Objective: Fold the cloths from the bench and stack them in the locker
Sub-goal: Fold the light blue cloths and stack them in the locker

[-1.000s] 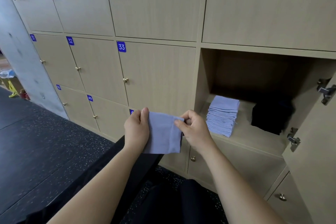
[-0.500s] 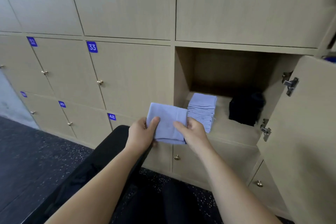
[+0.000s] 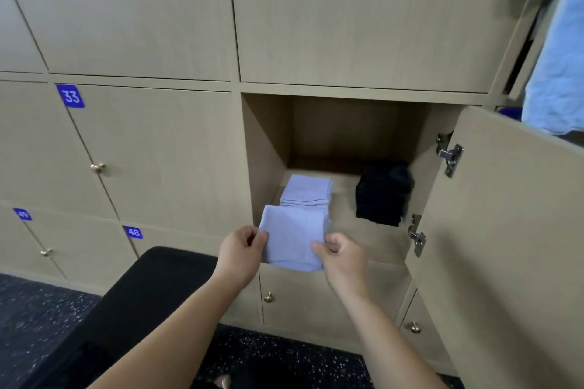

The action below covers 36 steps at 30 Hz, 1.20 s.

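I hold a folded light-blue cloth (image 3: 292, 235) flat in front of the open locker (image 3: 267, 148). My left hand (image 3: 241, 251) pinches its left edge and my right hand (image 3: 339, 257) pinches its right edge. Just behind the cloth, a stack of folded light-blue cloths (image 3: 308, 191) sits on the locker floor at the left. A pile of black cloths (image 3: 382, 196) sits at the right of the same compartment.
The locker door (image 3: 499, 230) stands open at the right, hinges showing. A black bench (image 3: 126, 309) reaches in from the lower left. Blue fabric (image 3: 559, 50) hangs at the top right. Closed numbered doors fill the wall to the left.
Both hands have carried the folded cloth up and right, from beside the locker to its opening, just in front of the blue stack. The view has moved closer.
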{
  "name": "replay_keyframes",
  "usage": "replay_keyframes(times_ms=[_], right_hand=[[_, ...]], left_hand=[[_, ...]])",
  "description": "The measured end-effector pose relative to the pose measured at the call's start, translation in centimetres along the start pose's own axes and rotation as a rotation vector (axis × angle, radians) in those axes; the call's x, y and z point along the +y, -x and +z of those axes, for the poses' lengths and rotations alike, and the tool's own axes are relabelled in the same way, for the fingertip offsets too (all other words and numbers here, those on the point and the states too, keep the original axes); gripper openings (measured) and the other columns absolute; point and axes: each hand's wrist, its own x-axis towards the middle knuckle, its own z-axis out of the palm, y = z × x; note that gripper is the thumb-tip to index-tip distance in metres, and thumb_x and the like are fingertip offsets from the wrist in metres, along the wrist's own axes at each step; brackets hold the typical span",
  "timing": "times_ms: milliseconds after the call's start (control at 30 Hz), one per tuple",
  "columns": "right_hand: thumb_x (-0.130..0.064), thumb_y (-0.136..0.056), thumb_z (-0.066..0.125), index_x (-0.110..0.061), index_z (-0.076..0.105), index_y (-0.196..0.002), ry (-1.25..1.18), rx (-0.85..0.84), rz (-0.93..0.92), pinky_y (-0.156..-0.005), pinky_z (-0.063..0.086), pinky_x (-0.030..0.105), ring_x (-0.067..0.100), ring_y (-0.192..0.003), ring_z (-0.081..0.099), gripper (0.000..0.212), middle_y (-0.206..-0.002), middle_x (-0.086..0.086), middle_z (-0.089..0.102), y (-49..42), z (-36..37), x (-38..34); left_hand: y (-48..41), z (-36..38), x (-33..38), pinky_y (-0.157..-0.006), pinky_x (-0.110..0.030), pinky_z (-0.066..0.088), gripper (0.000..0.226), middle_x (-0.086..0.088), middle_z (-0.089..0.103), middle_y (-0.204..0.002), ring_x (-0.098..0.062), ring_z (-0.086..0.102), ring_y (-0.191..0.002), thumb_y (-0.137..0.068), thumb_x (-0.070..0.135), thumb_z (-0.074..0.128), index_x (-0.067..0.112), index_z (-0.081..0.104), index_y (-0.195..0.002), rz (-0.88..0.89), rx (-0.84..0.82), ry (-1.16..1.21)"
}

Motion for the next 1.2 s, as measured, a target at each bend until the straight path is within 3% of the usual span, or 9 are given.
replay_keyframes(times_ms=[100,233,367,433,533,667,867,1000,1200], right_hand=[[-0.016,-0.080,0.070,-0.023,0.062,-0.069,0.061,0.026,0.004,-0.071,0.051,0.039,0.024,-0.077,0.067,0.014,-0.075,0.000,0.071,-2.2,-0.1,1.6],[-0.017,-0.081,0.069,-0.022,0.060,-0.067,0.095,0.032,0.035,-0.070,0.051,0.039,0.024,-0.075,0.066,0.017,-0.073,-0.001,0.070,-5.4,0.1,2.5],[-0.018,-0.082,0.070,-0.026,0.059,-0.070,0.126,0.045,0.011,-0.065,0.048,0.030,0.016,-0.073,0.064,0.019,-0.074,-0.008,0.068,-9.2,0.2,1.5],[-0.018,-0.083,0.070,-0.025,0.060,-0.075,0.151,0.056,-0.019,-0.065,0.047,0.027,0.013,-0.075,0.063,0.015,-0.075,-0.011,0.066,-11.3,0.2,0.3],[-0.019,-0.083,0.070,-0.020,0.066,-0.087,0.174,0.090,-0.043,-0.078,0.053,0.033,0.016,-0.084,0.065,0.006,-0.081,-0.009,0.065,-14.4,0.4,-1.1],[-0.022,-0.084,0.069,-0.014,0.068,-0.103,0.216,0.153,-0.045,-0.081,0.052,0.034,0.019,-0.092,0.065,0.021,-0.085,-0.007,0.063,-18.3,1.2,-1.9],[-0.034,-0.087,0.064,-0.022,0.067,-0.112,0.291,0.219,-0.034,-0.083,0.051,0.033,0.019,-0.103,0.064,0.028,-0.108,-0.005,0.071,-21.4,2.3,-1.1],[-0.036,-0.086,0.066,-0.024,0.067,-0.112,0.317,0.220,-0.025,-0.081,0.051,0.032,0.016,-0.101,0.065,0.029,-0.106,-0.008,0.071,-21.9,2.7,0.1],[-0.034,-0.084,0.070,-0.025,0.067,-0.107,0.317,0.213,0.007,-0.078,0.051,0.030,0.016,-0.096,0.066,0.025,-0.099,-0.009,0.071,-22.0,3.1,1.4]], left_hand=[[-1.9,1.8,0.1,-0.050,-0.025,0.026,0.036,0.001,0.041,-0.060,-0.014,0.035,-0.055,-0.100,0.024,0.050,0.008,0.046,-0.068,-0.004,-0.044,-0.004],[-5.3,3.5,0.3,-0.045,-0.017,0.029,0.035,-0.006,0.047,-0.066,-0.010,0.040,-0.049,-0.099,0.021,0.052,-0.008,0.053,-0.080,0.001,-0.056,-0.023],[-9.3,4.3,0.9,-0.045,-0.018,0.027,0.032,-0.003,0.045,-0.063,-0.014,0.037,-0.056,-0.097,0.022,0.054,-0.003,0.054,-0.077,0.010,-0.035,-0.039],[-11.6,4.7,1.6,-0.047,-0.023,0.029,0.032,0.000,0.044,-0.059,-0.015,0.037,-0.054,-0.097,0.023,0.055,0.004,0.052,-0.071,0.014,-0.028,-0.035],[-14.6,5.3,2.9,-0.047,-0.024,0.029,0.033,0.000,0.044,-0.056,-0.015,0.037,-0.051,-0.098,0.023,0.053,0.008,0.050,-0.068,0.038,-0.018,-0.054],[-17.8,6.2,4.0,-0.048,-0.023,0.030,0.030,0.003,0.051,-0.058,-0.010,0.042,-0.054,-0.100,0.023,0.051,0.014,0.057,-0.071,0.062,-0.026,-0.052],[-20.7,7.2,3.4,-0.061,-0.024,0.039,0.018,0.005,0.065,-0.079,-0.010,0.057,-0.071,-0.099,0.024,0.053,0.016,0.069,-0.098,0.066,-0.011,-0.007],[-21.6,8.1,2.3,-0.076,-0.023,0.040,0.024,-0.002,0.068,-0.095,-0.018,0.060,-0.086,-0.097,0.026,0.057,0.011,0.068,-0.114,0.034,0.035,-0.002],[-21.7,8.9,0.6,-0.077,-0.026,0.042,0.025,-0.003,0.068,-0.101,-0.020,0.060,-0.091,-0.096,0.026,0.058,0.012,0.066,-0.116,-0.003,0.022,-0.055]])
